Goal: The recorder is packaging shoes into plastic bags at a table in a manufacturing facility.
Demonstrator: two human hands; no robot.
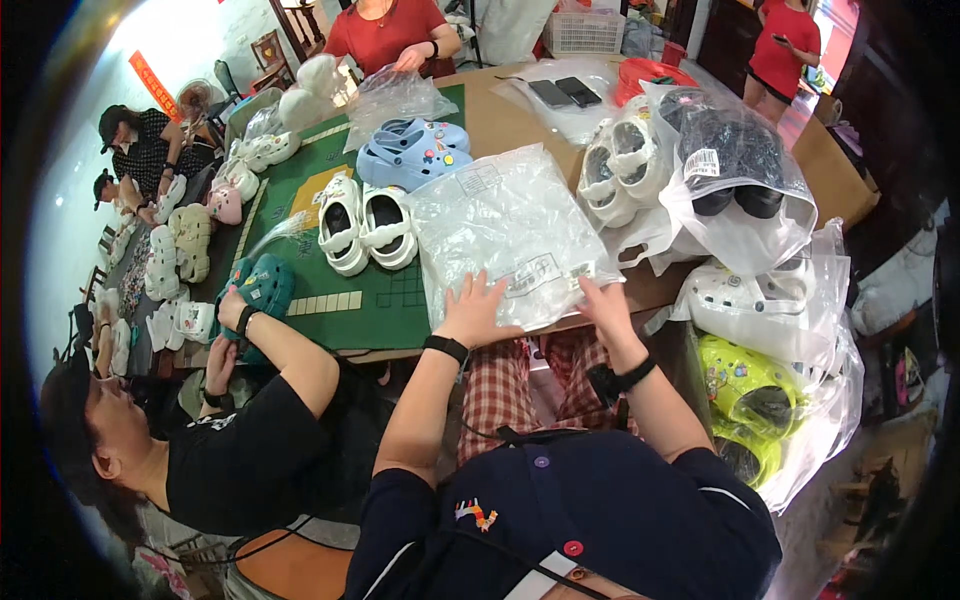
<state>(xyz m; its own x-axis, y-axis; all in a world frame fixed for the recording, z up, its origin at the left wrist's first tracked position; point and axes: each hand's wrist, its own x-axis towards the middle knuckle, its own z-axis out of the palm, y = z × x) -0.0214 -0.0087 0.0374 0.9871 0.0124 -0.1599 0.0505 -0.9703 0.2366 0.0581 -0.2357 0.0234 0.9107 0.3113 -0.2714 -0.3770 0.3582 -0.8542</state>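
A clear plastic bag [500,215] lies flat across the near edge of the table in front of me, with faint printing on it. My left hand [476,312] rests on its near left part, palm down and fingers spread. At the near right corner, my right hand [607,308] grips the bag's edge; some of its fingers are hidden. Just left of the bag stand white clogs [366,228] with straps. Light blue clogs [413,153] with charms sit behind it, touching or nearly touching its far left corner.
At my left, a co-worker handles a teal clog [262,290]. Right of the bag are white clogs [622,165], bagged black shoes [745,170], bagged white clogs [750,295] and lime-green clogs [745,385]. Two phones [565,92] lie at the back. A person in red handles plastic [395,98] across the table.
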